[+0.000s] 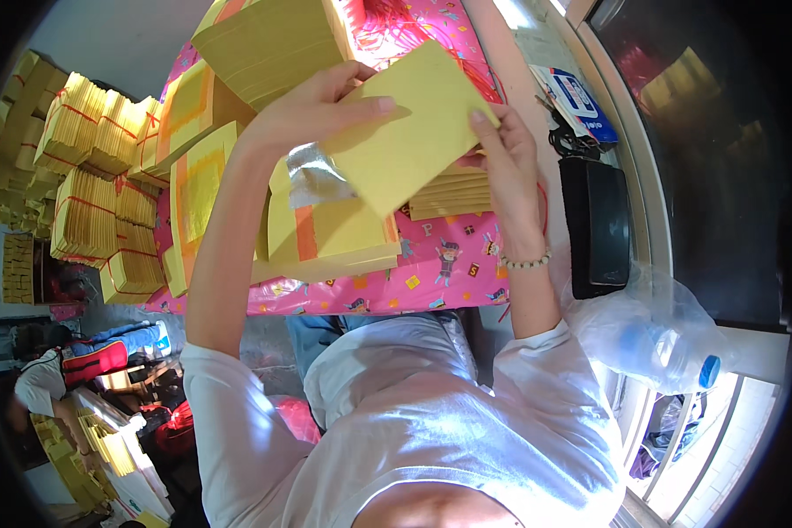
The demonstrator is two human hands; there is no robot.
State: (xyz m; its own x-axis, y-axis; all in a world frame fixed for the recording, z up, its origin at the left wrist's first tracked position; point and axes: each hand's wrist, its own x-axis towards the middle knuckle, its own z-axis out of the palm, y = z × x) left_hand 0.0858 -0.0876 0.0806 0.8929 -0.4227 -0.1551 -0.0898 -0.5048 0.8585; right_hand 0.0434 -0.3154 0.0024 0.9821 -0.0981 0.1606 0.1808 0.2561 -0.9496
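Above the table I hold a piece of yellow paper [414, 123], tilted so one corner points down toward me. My left hand [339, 101] grips its left edge, with the thumb on top and the fingers behind it. My right hand [509, 154] pinches the right corner between thumb and fingers. Below the paper lies a layered pile of yellow paper [453, 198]. Left of it sits a thick yellow paper stack [330, 233] with a silver patch and an orange band. More stacks with gold squares [198, 198] stand further left.
A pink patterned cloth [449, 282] covers the table. Red strings [392, 40] lie at the back. Tied yellow bundles [88, 211] are piled at left. On the right ledge are a black case [600, 224] and a plastic bag with a bottle [660, 348]. Another person [44, 383] works at lower left.
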